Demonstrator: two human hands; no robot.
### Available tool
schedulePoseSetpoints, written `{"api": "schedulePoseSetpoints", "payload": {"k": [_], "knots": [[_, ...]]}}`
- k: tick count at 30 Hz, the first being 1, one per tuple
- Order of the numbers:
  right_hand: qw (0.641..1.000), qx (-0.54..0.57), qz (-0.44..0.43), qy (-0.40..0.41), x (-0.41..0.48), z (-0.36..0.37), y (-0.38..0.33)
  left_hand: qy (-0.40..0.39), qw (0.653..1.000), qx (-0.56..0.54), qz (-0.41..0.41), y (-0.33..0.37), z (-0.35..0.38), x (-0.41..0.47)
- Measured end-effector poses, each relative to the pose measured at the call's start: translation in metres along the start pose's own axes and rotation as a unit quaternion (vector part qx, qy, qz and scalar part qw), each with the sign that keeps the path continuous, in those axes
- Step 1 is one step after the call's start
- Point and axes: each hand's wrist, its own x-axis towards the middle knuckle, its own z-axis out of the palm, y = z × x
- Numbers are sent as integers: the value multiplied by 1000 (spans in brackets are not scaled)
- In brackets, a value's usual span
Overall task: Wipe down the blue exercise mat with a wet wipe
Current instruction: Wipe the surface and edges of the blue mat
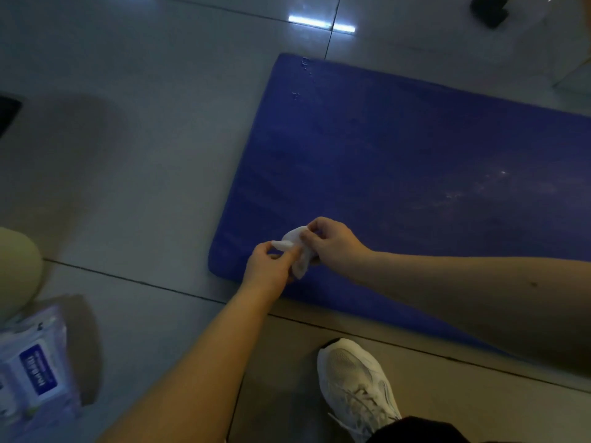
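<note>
1. Head view: a person's left hand [268, 266] and right hand [332, 244] hold a crumpled white wet wipe [295, 247] between them, just above the near left corner of the blue exercise mat [399, 155].
2. The fingers [319, 223] of the right hand curl around the wad from the far side, while the left thumb and forefinger pinch its near end.
3. The mat lies flat on the grey tiled floor [144, 155], with droplets [305, 63] near its far left corner and faint wet streaks [463, 193] toward its right side.
4. A pack of wipes [35, 369] with a blue label sits on the floor at lower left, well apart from the mat.
5. A white sneaker [355, 385] stands on the floor just off the mat's near edge.
6. A dark object [489, 9], too blurred to identify, rests on the floor beyond the mat's far edge.
</note>
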Motion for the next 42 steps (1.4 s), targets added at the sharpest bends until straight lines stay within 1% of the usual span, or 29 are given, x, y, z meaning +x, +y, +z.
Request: {"api": "schedulePoseSetpoints", "payload": {"k": [1,3,8,10,12,14,16,17,18,21,22,24,25,27,29,33,35,37,38,40,42], "knots": [[1000,3,2,-3,0,1,0,9,1000,22,14,-1,-1,-1],[1000,-1,6,17,0,0,2,24,999,28,31,-2,-5,-1],[996,-26,20,80,1,-4,1,0,999,-37,0,3,-11,-2],[995,-37,23,84,-1,-4,0,9,1000,-28,6,5,-12,1],[998,10,39,50,-1,-3,2,21,1000,-7,19,6,-12,3],[996,69,57,-23,-3,-1,4,26,999,-4,31,6,-13,2],[996,38,56,-60,-5,1,6,24,998,19,47,6,-14,-1],[997,18,50,-61,-5,2,7,22,999,19,40,6,-13,-2],[997,6,45,-55,-4,2,10,19,1000,2,14,7,-13,-3],[997,22,53,-45,-4,0,13,-26,991,-76,-109,12,-10,-9],[997,28,59,-44,-6,0,13,-44,990,-66,-115,10,-10,-10],[997,15,65,-31,-7,1,12,-48,996,-1,-76,3,-10,-10],[998,8,66,-13,-6,1,13,-30,998,24,-44,-1,-11,-10],[997,22,73,26,-5,1,14,8,1000,21,8,-3,-12,-11],[995,36,80,44,-6,-1,17,14,999,17,45,-5,-13,-11],[995,38,82,42,-11,0,16,14,993,57,103,-5,-14,-16],[993,59,99,39,-12,1,15,26,982,105,153,-4,-15,-19],[991,67,111,2,-14,0,14,48,967,157,197,-5,-15,-17],[993,49,103,-27,-15,-2,14,65,957,188,212,-7,-16,-14],[995,-34,57,-69,-16,-6,16,95,939,245,223,-9,-16,-10],[984,-161,-53,-56,-19,-9,21,91,936,260,221,-8,-17,-7]]}}
